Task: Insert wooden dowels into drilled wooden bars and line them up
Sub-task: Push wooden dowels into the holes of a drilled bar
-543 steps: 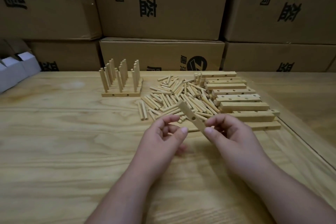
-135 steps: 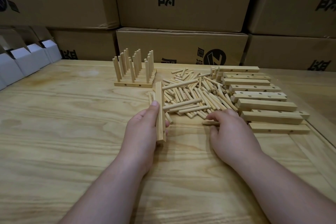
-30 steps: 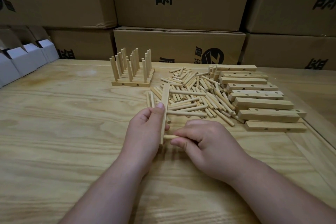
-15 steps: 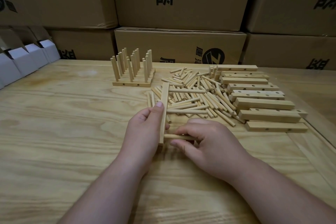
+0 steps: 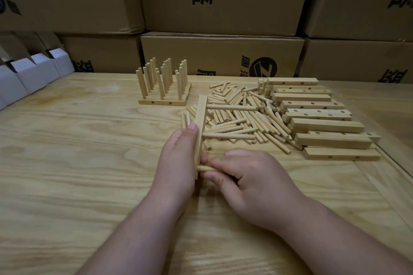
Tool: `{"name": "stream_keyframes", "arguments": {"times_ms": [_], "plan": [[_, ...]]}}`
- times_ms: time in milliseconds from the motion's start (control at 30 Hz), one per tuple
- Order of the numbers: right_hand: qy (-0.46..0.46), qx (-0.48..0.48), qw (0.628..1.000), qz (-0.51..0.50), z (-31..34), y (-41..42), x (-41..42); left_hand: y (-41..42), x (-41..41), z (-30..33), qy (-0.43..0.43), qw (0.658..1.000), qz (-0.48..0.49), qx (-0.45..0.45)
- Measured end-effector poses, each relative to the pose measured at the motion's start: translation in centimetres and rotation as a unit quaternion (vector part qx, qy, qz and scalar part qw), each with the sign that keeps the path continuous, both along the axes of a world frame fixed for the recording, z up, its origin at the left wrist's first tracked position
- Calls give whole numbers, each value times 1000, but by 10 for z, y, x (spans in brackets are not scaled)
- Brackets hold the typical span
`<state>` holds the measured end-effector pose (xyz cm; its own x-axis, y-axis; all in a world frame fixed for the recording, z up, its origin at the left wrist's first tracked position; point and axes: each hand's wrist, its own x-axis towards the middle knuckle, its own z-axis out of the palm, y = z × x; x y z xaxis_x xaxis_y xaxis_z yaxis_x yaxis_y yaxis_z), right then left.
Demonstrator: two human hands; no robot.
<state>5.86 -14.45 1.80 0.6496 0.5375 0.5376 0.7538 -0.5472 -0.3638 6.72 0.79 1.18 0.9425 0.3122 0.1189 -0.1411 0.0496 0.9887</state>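
1. Left hand point(image 5: 178, 163) grips a bar point(image 5: 200, 127) on edge, fingers closed round its near half; the bar runs near-to-far, far end over the dowel heap.
2. Right hand point(image 5: 252, 183) pinches a dowel point(image 5: 206, 168) between thumb and forefinger, other fingers curled. The dowel lies level, its left tip at the bar's near end; whether it is in a hole, can't tell.
3. Bar: pale wood, square section, two dowels sticking out of its right side further along.
4. Table point(image 5: 67, 163): light wood grain, under both hands.
5. Loose dowels point(image 5: 243, 114), short pale round pegs, heaped just beyond the hands.
6. Drilled bars point(image 5: 321, 118) stacked right of the heap, holes showing.
7. Finished bars point(image 5: 164, 87) far left of the heap, dowels upright in rows.
8. Cardboard boxes point(image 5: 221, 53) along the far edge; white boxes point(image 5: 33, 76) far left.
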Motion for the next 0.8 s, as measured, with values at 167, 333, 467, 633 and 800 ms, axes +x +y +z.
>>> {"name": "stream_keyframes", "arguments": {"times_ms": [167,333,467,633,800], "plan": [[44,-15,999,20,5,-6,2,-1,0,-1,10,1000,-20,-2],[41,-38,998,-12,5,0,-1,-1,3,-8,10,1000,3,7],[51,-38,998,-20,7,1,0,-1,5,-8,0,1000,-7,14],[132,-6,991,16,7,-5,4,-1,2,-7,5,999,-45,-6],[86,-25,996,-24,5,3,-1,0,5,-9,4,999,-21,-26]]}}
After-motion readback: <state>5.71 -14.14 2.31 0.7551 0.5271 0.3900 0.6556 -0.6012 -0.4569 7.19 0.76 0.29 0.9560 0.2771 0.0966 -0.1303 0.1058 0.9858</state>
